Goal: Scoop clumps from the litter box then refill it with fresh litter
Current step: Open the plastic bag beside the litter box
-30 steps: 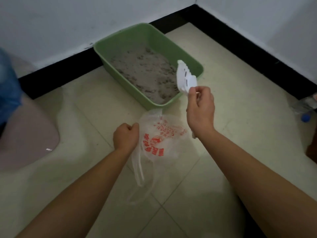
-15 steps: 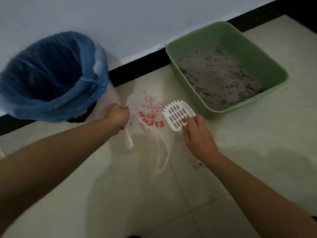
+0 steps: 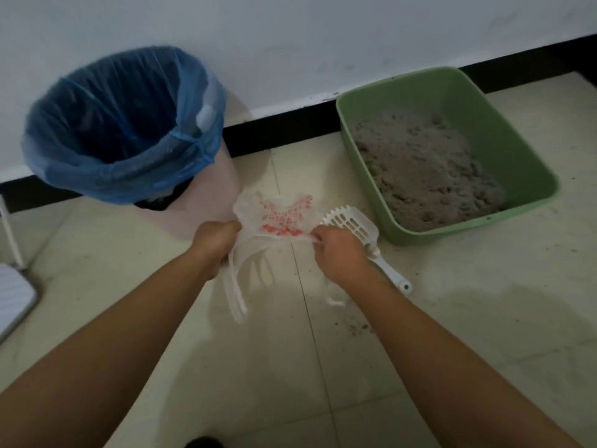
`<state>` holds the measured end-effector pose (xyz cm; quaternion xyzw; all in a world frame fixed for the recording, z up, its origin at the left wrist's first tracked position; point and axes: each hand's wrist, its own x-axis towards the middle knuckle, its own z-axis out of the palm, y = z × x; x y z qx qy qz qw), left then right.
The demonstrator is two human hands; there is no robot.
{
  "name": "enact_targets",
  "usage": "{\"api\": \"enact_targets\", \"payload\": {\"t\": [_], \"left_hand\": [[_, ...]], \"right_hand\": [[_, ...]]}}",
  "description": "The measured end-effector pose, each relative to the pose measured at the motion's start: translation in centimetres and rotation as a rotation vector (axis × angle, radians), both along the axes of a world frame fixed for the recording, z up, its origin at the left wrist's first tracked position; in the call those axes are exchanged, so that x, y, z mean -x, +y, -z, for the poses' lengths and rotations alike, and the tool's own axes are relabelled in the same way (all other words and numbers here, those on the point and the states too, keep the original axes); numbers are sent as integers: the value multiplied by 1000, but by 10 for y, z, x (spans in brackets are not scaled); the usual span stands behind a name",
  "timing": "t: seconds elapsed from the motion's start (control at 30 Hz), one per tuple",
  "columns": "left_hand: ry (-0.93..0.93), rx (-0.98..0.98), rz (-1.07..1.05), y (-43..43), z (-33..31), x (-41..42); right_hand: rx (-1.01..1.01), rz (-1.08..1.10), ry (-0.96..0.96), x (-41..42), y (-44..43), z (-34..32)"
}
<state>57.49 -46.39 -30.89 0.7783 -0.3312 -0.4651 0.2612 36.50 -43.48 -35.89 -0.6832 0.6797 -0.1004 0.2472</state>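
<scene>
A person's left hand point(image 3: 217, 239) and right hand point(image 3: 336, 253) pull open a thin clear plastic bag point(image 3: 277, 215) printed in red.
Each hand pinches a bag edge; pulled hard, the flimsy film could tear. A white slotted plastic scoop point(image 3: 353, 225) lies on the floor beside a green rectangular plastic litter box point(image 3: 529, 176) holding lumpy grey litter point(image 3: 426, 176). The inside of a blue-lined bin point(image 3: 200, 124) is too dark to read.

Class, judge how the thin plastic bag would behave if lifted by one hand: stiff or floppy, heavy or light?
Probably floppy: the plastic bag crumples between left hand and right hand, its handles dangling. Likely very light: thin, see-through, seemingly empty.
</scene>
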Motion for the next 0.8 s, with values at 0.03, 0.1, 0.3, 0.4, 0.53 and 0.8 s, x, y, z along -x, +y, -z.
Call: {"api": "enact_targets", "payload": {"t": [0.03,0.1,0.3,0.4,0.53,0.8], "left_hand": [[-127,33,93,-3,-4,0],[-515,128,365,-11,-10,1],[-932,276,656,-22,-11,23],[-762,254,560,-28,-10,25],[-429,422,307,-29,-22,33],[-439,268,733,-8,-49,75]], "right_hand": [[20,113,-101,4,-5,-7],[-20,199,-334,17,-16,-27],[-333,9,-706,71,-18,-80],[-449,-26,-758,93,-7,-83],[-409,118,-655,95,4,-64],[-346,527,-884,67,9,-39]]}}
